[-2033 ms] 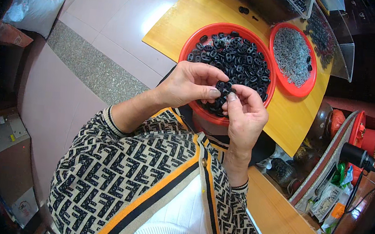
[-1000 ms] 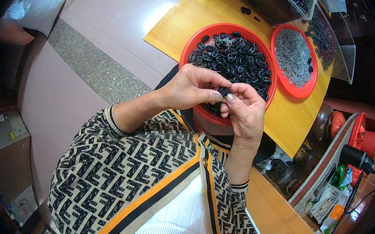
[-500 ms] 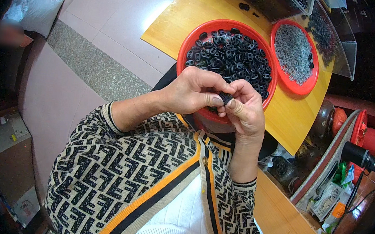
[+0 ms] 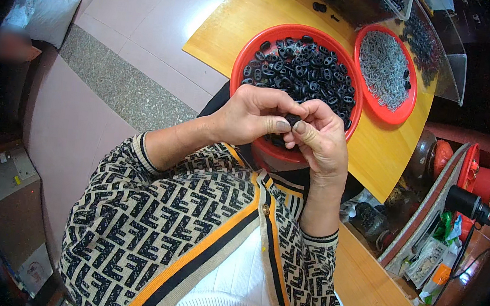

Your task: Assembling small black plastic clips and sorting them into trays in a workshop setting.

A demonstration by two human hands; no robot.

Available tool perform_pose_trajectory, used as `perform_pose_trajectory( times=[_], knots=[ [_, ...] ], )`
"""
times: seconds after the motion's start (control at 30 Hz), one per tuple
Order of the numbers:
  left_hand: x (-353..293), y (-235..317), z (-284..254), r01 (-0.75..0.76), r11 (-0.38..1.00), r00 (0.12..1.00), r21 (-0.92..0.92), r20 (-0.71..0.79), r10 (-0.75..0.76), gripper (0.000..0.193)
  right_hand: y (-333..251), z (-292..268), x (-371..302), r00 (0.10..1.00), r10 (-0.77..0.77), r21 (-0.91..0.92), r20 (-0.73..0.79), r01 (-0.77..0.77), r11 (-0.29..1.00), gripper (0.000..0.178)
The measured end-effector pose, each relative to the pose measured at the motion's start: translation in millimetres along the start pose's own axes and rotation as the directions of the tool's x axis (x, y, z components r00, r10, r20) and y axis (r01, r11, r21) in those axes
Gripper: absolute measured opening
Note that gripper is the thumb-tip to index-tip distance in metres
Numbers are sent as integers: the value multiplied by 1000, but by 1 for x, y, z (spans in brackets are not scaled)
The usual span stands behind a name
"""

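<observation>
Over the near edge of a red basin point(image 4: 240, 58), my left hand point(image 4: 247, 115) and my right hand point(image 4: 324, 138) meet fingertip to fingertip. Between their thumbs and fingers they pinch one small black cord lock point(image 4: 293, 120), mostly covered by the fingertips. Many similar black two-hole cord locks point(image 4: 314, 74) fill the basin beneath. To the right, a shallow red tray point(image 4: 395, 117) holds a heap of small silvery springs point(image 4: 380, 66), with a few black pieces at its right edge.
Basin and tray stand on a yellow wooden table point(image 4: 368, 159). Loose black pieces point(image 4: 319, 7) lie at its back, near a clear plastic bin point(image 4: 454, 73) with dark parts. Lower right are jars point(image 4: 370, 221), a black cylinder with a cable point(image 4: 465, 204), and a wooden surface point(image 4: 374, 277).
Both hands stay joined at the same spot, with only slight shifts of the thumbs and fingers around the cord lock. The basin and tray look unchanged.
</observation>
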State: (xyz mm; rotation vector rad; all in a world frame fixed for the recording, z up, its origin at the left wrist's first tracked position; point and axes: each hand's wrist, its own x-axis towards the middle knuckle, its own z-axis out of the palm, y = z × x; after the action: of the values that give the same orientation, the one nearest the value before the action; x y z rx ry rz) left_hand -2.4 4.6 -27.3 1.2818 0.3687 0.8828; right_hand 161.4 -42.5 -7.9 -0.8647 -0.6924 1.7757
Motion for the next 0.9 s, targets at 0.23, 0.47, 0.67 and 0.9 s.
perform_pose_trajectory(
  times=[0.23,0.47,0.67,0.9],
  knots=[
    [2,6,2,104,968,993,-229,-32,-115,26,-4,8,-1,996,-55,31,-66,57,998,17],
    [5,6,4,133,984,991,-119,-10,-135,33,-13,15,0,978,-74,-240,-196,25,970,9],
    [4,6,-27,-39,923,967,383,-217,130,31,-146,-26,12,814,-484,-287,-320,404,869,6],
    [9,13,-42,-91,761,944,642,-188,272,28,-116,-29,42,818,-571,-964,62,197,178,12]
  ],
)
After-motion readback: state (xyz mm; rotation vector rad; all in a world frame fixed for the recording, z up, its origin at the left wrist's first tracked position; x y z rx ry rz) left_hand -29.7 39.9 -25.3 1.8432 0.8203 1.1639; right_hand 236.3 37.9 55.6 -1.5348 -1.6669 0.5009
